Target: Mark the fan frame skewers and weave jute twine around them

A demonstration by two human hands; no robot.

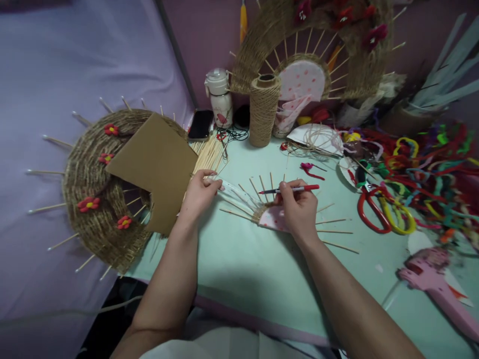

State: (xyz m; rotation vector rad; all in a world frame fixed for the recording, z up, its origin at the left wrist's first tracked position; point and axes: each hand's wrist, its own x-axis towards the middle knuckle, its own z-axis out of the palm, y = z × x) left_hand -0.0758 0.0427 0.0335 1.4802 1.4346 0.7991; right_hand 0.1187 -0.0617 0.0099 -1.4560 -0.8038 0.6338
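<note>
My left hand (202,193) pinches the near end of a clear ruler (236,191), which slants down over several thin sticks. Between the fingers of my right hand (300,212) lies a red pen (310,188), its tip pointing left above the sticks. Under that hand is a small half-round piece (270,218) with a spotted pink-and-white centre and a narrow twine band. Thin wooden sticks (337,231) fan out from it on the table. My right hand covers part of the half-round piece.
On the left, a cardboard sheet (157,169) lies over a large woven twine arch (90,174). Behind stand a twine spool (264,117) and a bottle (220,99). At right are scissors (374,212), a pink glue gun (430,274) and coloured pipe cleaners (441,169).
</note>
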